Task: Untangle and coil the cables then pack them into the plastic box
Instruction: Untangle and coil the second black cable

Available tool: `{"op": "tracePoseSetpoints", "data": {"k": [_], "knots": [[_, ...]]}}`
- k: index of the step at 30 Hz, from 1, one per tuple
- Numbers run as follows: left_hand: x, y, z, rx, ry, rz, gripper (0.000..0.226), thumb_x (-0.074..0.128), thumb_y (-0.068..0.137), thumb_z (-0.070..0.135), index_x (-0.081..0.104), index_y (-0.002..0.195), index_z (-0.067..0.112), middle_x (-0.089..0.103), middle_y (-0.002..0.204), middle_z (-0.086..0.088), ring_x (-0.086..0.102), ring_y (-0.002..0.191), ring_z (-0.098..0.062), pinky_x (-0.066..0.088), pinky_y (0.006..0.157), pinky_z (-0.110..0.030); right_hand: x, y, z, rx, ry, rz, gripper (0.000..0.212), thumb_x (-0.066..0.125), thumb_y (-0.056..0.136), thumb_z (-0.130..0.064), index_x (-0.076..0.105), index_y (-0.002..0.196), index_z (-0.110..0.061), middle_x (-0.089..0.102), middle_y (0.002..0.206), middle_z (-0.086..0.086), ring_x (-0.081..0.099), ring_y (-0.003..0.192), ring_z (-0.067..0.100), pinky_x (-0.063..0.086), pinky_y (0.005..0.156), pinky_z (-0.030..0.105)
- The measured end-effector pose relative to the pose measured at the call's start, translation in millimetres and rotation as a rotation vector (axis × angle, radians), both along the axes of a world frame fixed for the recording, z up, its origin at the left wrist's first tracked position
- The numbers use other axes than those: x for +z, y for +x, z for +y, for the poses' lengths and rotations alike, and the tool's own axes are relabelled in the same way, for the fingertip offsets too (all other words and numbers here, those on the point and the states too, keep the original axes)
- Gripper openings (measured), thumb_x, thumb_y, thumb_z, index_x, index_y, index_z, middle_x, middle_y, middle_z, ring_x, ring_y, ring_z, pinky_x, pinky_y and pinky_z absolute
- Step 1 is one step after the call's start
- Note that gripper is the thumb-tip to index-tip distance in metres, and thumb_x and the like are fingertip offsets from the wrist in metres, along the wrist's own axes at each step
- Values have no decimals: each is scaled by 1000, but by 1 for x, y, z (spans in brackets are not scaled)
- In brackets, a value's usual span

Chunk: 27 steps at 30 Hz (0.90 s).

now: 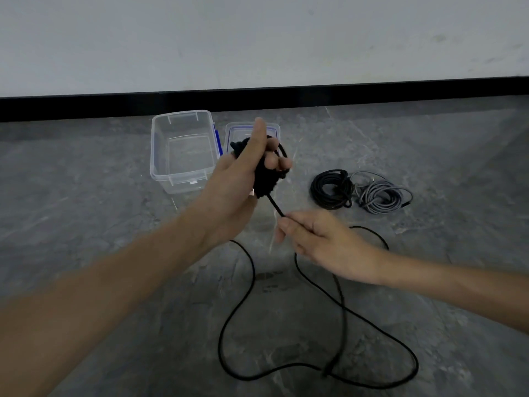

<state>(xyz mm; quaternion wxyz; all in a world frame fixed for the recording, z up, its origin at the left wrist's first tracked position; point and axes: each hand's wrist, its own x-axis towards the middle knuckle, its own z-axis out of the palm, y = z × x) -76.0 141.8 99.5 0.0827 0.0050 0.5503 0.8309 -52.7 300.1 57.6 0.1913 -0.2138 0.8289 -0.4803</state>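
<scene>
One black cable (264, 183), wound bundle gripped in left hand (237, 179) | right hand (317, 239) fingers (283, 233) pinching its round strand | clear rectangular plastic box (183, 151)

held cable (264, 183): black | floor coils: black (331, 189), grey (380, 196) | box (183, 150): clear

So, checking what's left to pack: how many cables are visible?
3: a black cable bunched in the left hand, pinched by the right hand; a black coil and a grey coil touching on the floor. More may hide there.
</scene>
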Motion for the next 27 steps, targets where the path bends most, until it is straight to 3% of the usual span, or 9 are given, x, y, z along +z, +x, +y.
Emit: {"op": "tracePoseSetpoints", "data": {"k": [4,8,10,13,18,21,23,25,27], "knots": [[-16,-7,-12,149,-262,98,37,52,87,48,58,73,14,57,67,9,65,80,-12,47,101,-39,12,17,0,77,103,49,30,42,103,-23,65,85,-16,37,46,-12,36,43,5,29,46,14],[-37,-1,-18,35,-725,190,48,46,97,50,62,72,13,65,72,-2,68,83,-24,52,81,-37,38,10,-5,130,278,223,30,49,100,-24,65,78,-13,39,44,-8,43,45,8,31,48,18],[-40,3,-18,-77,-801,230,53,42,97,54,60,71,12,60,64,-6,61,65,-16,48,63,-30,51,4,-6,191,355,335,30,52,98,-22,61,73,-9,43,47,-8,47,49,10,32,49,20],[-36,10,-15,-231,-768,210,58,34,95,53,51,68,5,48,58,-1,42,54,-10,36,57,-18,71,-7,-1,244,400,439,28,53,97,-24,62,72,-16,49,48,-18,51,52,3,33,51,13],[-26,18,-12,-457,-581,63,73,25,80,79,62,85,16,57,63,6,61,75,-12,44,76,-31,84,-36,9,212,250,440,20,65,90,-25,73,80,-10,59,57,-24,56,56,-2,37,56,8],[-19,21,-8,-519,-489,83,66,35,74,84,64,76,25,50,59,4,61,72,-13,42,82,-43,83,-48,14,179,102,330,17,67,84,-20,74,83,-4,63,58,-23,58,57,-7,40,57,5],[-15,22,-5,-503,-419,61,55,40,87,70,61,77,19,44,53,6,58,64,-13,41,79,-42,79,-51,16,194,48,275,13,65,85,-18,73,85,-7,65,63,-25,60,60,-9,42,60,4],[-10,20,-4,-480,-326,5,40,49,94,49,56,76,14,37,44,8,54,55,-12,42,71,-31,70,-51,17,178,-15,226,12,60,86,-23,71,84,-17,68,69,-21,61,65,-7,43,63,6],[-7,19,-4,-487,-226,-59,33,52,92,40,55,69,16,33,40,9,52,51,-12,45,63,-22,62,-50,16,137,-45,195,15,55,88,-26,69,82,-22,62,62,-16,53,55,-4,39,55,7]]}}
